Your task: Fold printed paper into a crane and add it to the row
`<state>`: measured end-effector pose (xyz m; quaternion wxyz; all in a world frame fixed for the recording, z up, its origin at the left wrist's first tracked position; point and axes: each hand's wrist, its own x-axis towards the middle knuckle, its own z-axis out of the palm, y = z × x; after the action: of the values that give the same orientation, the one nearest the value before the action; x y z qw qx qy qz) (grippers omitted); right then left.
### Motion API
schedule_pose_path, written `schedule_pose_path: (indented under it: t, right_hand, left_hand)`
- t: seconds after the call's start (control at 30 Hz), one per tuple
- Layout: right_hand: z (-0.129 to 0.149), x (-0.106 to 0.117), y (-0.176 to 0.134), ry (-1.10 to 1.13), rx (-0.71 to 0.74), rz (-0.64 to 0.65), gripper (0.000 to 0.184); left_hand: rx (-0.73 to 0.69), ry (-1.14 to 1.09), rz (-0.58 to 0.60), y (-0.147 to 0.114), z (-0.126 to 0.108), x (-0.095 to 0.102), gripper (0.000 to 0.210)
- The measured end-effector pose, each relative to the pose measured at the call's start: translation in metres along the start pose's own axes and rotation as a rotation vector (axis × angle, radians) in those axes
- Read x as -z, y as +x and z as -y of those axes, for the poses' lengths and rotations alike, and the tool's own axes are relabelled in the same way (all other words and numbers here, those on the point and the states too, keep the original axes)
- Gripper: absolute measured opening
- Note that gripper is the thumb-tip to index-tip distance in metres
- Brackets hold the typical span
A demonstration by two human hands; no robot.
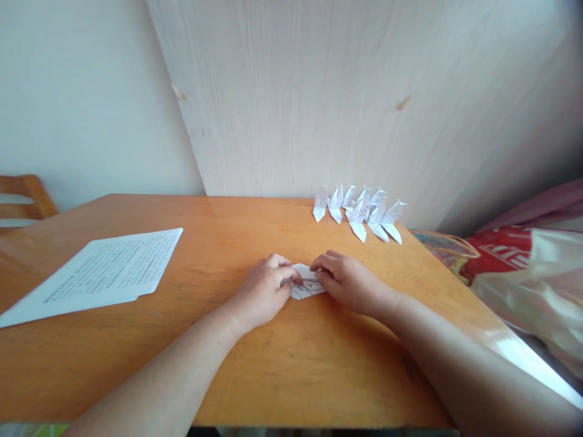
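A small folded piece of printed paper [304, 290] lies on the wooden table between my two hands. My left hand [268, 289] grips its left end, with thumb and fingers bent over the edge. At the paper's right end, my right hand [348, 282] pinches it between thumb and curled fingers. Parts of both ends are hidden under the fingers. Beyond my right hand stand several folded paper cranes [359, 213], white with printed text, grouped near the table's back edge.
Printed sheets [113, 267] lie stacked on the left of the table [218, 376]. A pale wood panel [291, 97] rises behind it. Red and clear plastic bags [514, 258] sit beyond the right edge, and a wooden chair [34, 194] stands at the far left.
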<state>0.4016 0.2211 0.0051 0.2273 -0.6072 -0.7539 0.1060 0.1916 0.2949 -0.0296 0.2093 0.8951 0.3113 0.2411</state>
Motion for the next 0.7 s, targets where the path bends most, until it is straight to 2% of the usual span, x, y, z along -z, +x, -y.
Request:
schedule_pose_path:
  t: [0.17, 0.3, 0.47, 0.7]
  right_hand:
    - [0.019, 0.022, -0.016, -0.161, 0.025, 0.166, 0.029]
    - [0.033, 0.017, -0.027, -0.31, 0.06, 0.249, 0.035]
    - [0.034, 0.003, -0.031, -0.419, 0.105, 0.251, 0.051]
    - [0.039, 0.003, -0.034, -0.486, 0.069, 0.28, 0.04]
  left_hand:
    - [-0.019, 0.003, -0.003, 0.0, -0.001, 0.001, 0.029]
    - [-0.011, 0.013, -0.009, 0.0, -0.002, 0.002, 0.027]
    - [-0.003, 0.005, -0.004, 0.0, -0.005, 0.003, 0.032]
    - [0.014, 0.008, 0.013, 0.0, -0.006, 0.005, 0.031]
